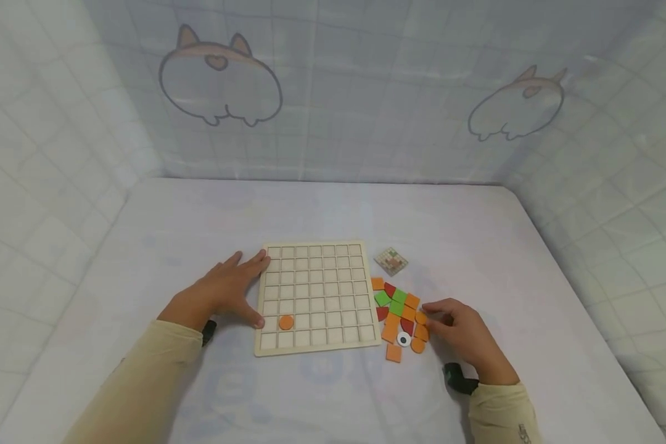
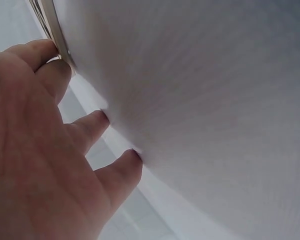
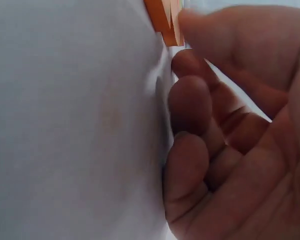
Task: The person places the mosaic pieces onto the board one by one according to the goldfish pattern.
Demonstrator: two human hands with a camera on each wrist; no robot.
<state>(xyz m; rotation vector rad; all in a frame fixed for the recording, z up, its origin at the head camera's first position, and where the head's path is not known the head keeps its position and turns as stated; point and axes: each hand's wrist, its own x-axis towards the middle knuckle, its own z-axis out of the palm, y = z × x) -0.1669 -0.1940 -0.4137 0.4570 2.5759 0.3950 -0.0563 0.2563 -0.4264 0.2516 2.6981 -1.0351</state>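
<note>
Print (image 1: 524, 433) on the right sleeve (image 1: 494, 407), too small to read; faint letter-like marks (image 1: 232, 385) on the tablecloth (image 1: 333, 209), too blurred to make out. Board (image 1: 317, 288) mid-table, with an orange disc (image 1: 285, 322) near its lower left corner. Left hand (image 1: 226, 288) spread wide against the board's left edge. Right hand (image 1: 465, 330) narrow, fingers curled, beside orange pieces at the right edge of a colourful pile (image 1: 396, 308); cannot tell whether pinching one. Patterned card (image 1: 391, 261) just beyond the pile; animal drawings (image 1: 221, 80) on the backdrop (image 1: 361, 98).

Left hand (image 1: 227, 290) splayed — right hand (image 1: 462, 328) curled
</note>
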